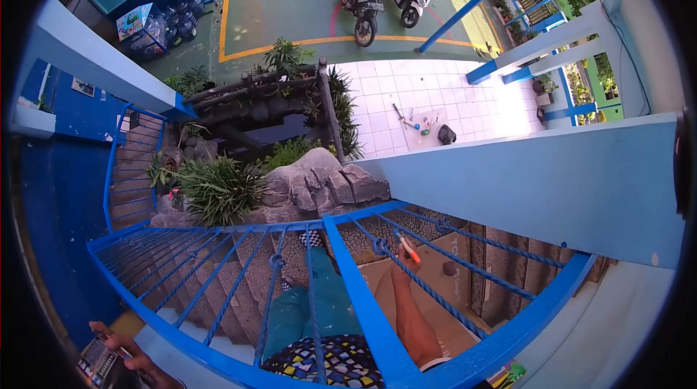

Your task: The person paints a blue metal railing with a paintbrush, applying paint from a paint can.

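At the lower left, my left hand (134, 355) has its fingers wrapped around a dark phone (103, 367) with a lit screen, outside the railing. Seen through the blue bars, my right hand (404, 264) is closed around a slim orange-and-white stick-like tool (412, 253); its exact kind is too small to tell. Between me and my right forearm runs the blue metal railing (370, 302) with twisted bars. My legs in teal trousers (308, 309) show behind the bars. Below my right hand is a brown board-like surface (428, 291) with faint lettering.
Stone-patterned stairs (218, 287) lie behind the bars. Beyond are a rock (312, 178), a spiky plant (218, 189) and a dark pond (279, 131). Small tools (425, 127) lie on white tiles (385, 84). Two motorbikes (361, 0) stand farther off. A pale blue wall (537, 178) borders the right.
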Demonstrator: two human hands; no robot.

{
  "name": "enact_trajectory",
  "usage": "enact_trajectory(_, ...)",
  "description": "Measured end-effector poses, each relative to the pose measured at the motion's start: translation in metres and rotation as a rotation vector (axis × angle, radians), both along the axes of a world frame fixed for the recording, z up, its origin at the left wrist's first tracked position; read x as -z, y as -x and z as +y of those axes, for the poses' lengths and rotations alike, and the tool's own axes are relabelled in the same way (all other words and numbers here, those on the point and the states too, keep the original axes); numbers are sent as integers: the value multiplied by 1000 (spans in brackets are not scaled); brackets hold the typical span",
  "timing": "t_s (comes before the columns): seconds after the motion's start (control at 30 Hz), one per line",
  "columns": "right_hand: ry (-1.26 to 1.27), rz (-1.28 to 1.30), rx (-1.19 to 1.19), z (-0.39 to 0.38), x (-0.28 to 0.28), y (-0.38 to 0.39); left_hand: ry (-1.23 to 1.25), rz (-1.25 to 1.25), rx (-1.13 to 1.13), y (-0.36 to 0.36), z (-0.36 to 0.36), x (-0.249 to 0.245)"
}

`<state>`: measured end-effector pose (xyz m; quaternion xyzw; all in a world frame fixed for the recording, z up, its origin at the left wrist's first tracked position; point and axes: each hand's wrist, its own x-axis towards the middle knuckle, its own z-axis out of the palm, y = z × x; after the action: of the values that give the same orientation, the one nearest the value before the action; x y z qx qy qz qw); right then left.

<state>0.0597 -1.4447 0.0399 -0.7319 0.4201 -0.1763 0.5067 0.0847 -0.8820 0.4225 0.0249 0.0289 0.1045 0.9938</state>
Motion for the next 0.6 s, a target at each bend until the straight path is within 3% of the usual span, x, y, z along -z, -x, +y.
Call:
enact_trajectory(0.13, 54, 87, -180, 6, -95, 25, 387, -66, -273, -34, -18, -2)
enact_trajectory(0.33, 362, 282, -744, 11, -178, 23, 385, -79, -280, -34, -18, 1)
enact_trajectory(0.43, 169, 182, -835, 32, -193, -14, 259, 13, -341, -20, -4, 2)
enact_trajectory(0.53, -257, 238, -576, 51, -184, -25, 301, -37, -390, -27, -21, -6)
enact_trajectory(0.6, -181, 129, -586, 70, -181, -40, 201, -75, -210, -37, -35, -15)
